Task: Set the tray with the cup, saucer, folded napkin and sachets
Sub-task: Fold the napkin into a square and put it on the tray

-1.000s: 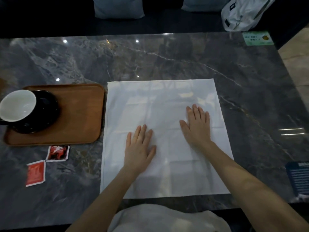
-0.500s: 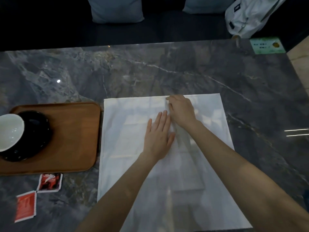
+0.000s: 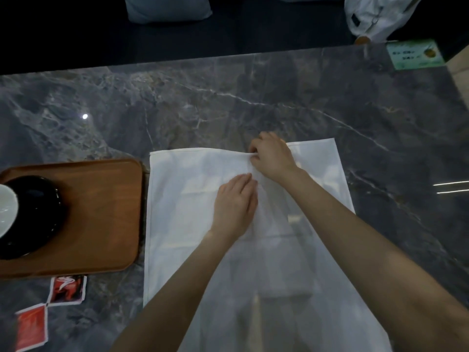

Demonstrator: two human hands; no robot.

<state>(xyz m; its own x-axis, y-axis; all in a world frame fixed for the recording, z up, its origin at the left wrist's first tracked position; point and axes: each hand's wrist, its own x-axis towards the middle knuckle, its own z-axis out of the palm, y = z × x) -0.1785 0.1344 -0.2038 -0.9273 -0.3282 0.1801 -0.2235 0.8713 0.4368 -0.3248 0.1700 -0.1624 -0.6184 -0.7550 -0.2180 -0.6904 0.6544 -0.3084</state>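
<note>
Your right hand [image 3: 272, 157] pinches the napkin [image 3: 182, 199] at its far edge to fold it; your left hand [image 3: 234, 207] presses flat, fingers together, to anchor it.

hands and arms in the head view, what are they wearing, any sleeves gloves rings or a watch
Nothing is worn as far as the view shows. The left hand and right hand are bare, without gloves or visible rings. Both forearms are uncovered to the frame edge, with no sleeve, watch or bracelet in sight.
</note>
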